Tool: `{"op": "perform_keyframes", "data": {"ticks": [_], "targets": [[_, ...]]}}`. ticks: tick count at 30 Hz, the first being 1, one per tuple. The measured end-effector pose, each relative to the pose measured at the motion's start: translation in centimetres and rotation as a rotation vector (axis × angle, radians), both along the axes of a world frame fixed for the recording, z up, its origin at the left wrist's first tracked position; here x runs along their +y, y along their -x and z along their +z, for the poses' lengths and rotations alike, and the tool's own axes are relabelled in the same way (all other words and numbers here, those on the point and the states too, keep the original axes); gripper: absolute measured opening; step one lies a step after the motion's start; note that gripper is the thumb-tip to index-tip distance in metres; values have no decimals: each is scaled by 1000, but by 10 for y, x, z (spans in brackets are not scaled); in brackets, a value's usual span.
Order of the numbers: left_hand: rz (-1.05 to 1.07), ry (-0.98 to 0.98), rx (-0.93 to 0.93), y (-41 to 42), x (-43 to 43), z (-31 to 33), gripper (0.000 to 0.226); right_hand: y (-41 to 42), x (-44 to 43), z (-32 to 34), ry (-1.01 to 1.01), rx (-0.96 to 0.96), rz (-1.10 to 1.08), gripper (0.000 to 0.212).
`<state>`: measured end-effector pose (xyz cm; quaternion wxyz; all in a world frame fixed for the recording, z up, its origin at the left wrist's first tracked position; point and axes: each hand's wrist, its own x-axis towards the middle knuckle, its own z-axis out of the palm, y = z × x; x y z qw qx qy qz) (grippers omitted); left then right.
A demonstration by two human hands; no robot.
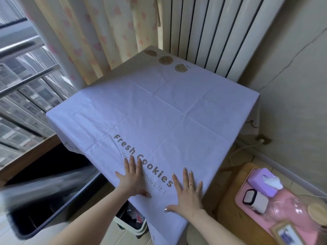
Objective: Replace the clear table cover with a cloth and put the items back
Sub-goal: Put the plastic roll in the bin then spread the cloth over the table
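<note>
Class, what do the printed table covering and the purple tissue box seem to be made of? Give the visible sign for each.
Tablecloth: likely thin woven cloth, matte, with sharp fold creases in a grid and edges that drape; coated fabric cannot be ruled out.
Tissue box: probably moulded plastic, with smooth rounded corners and a soft, even sheen.

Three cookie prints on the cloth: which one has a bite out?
The cookie print nearest the person, rightmost of the row, with crumbs beside it. The middle print and far print are whole.

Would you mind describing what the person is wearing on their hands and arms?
Both forearms are bare, with no sleeves in view. The right hand wears a thin ring on one finger, and its nails look long with a pale, glossy polish. The left hand shows no ring, glove or watch.
</note>
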<state>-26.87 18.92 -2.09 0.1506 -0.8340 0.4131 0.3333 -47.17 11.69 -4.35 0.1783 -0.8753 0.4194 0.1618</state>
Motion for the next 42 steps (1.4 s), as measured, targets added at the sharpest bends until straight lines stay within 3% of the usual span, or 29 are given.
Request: {"op": "perform_keyframes", "data": {"ticks": [3, 10, 17, 22, 26, 28, 33, 38, 42], "targets": [[3, 1, -2, 3, 2, 1, 150, 0, 0, -3, 25, -38, 1, 121], [11, 0, -12, 10, 13, 0, 150, 5, 10, 11, -57, 144, 87, 126], [5, -16, -35, 12, 18, 7, 150, 7, 18, 20, -58, 175, 110, 123], [51, -54, -37, 14, 12, 10, 148, 7, 14, 23, -37, 179, 158, 109], [171, 18, -60, 29, 11, 10, 116, 9, 11, 22, -41, 135, 149, 89], [127, 56, -105, 41, 14, 12, 97, 11, 10, 20, -73, 83, 135, 80], [43, 243, -34, 79, 6, 14, 94, 29, -12, 22, -76, -117, 114, 62], [146, 453, -67, 137, -8, 8, 78, 90, -70, 21, -76, -247, 44, 57], [288, 472, -148, 181, -14, -6, 70, 153, -140, 18, -138, -250, -19, 53]]}}
